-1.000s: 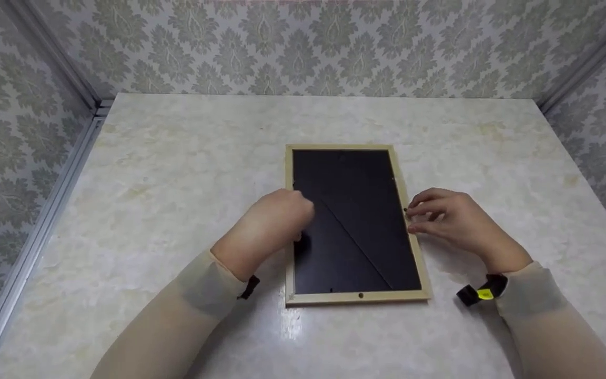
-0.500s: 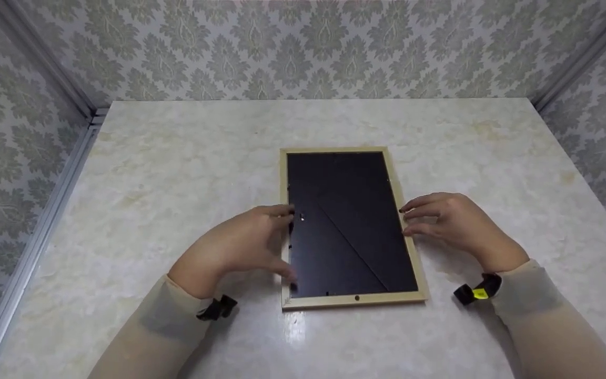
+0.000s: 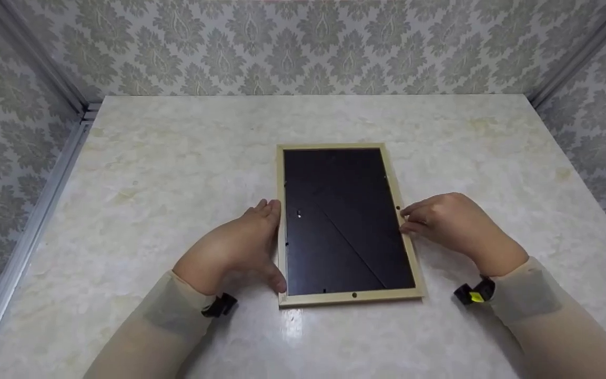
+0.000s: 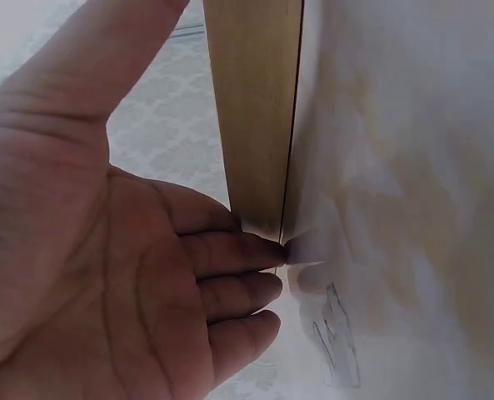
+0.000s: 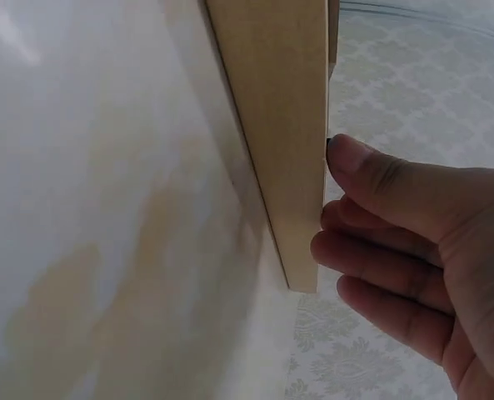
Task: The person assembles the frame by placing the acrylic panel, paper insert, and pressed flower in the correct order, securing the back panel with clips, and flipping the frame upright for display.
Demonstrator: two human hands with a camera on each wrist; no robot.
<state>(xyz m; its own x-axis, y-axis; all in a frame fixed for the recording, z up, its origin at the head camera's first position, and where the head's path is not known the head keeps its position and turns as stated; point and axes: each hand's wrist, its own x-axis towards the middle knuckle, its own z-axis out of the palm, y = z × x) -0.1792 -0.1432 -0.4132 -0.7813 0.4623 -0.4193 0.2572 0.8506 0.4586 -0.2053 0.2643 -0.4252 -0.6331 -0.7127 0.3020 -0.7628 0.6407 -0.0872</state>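
A picture frame (image 3: pixel 287 300) with a pale wooden rim and a black backing lies back side up in the head view. A small metal fitting (image 3: pixel 299 213) shows on the backing's left part, and a slanting line crosses its middle. My left hand (image 3: pixel 237 243) rests along the frame's left edge, thumb spread toward the near corner. In the left wrist view its fairly straight fingers (image 4: pixel 238 296) meet the wooden side. At the right edge, my right hand (image 3: pixel 453 226) touches the rim with loosely bent fingers. The right wrist view shows its thumb (image 5: pixel 355 158) at the rim's edge.
The frame lies on a pale marbled table (image 3: pixel 177 152). Patterned walls (image 3: pixel 303 47) rise behind it and at both sides, with a metal rail (image 3: pixel 45 216) along the left. Each wrist wears a black strap.
The left hand has moved from over the backing out to the frame's left edge, with its fingers opened and the metal fitting uncovered. The right hand has stayed at the right edge, its fingers drawn closer together.
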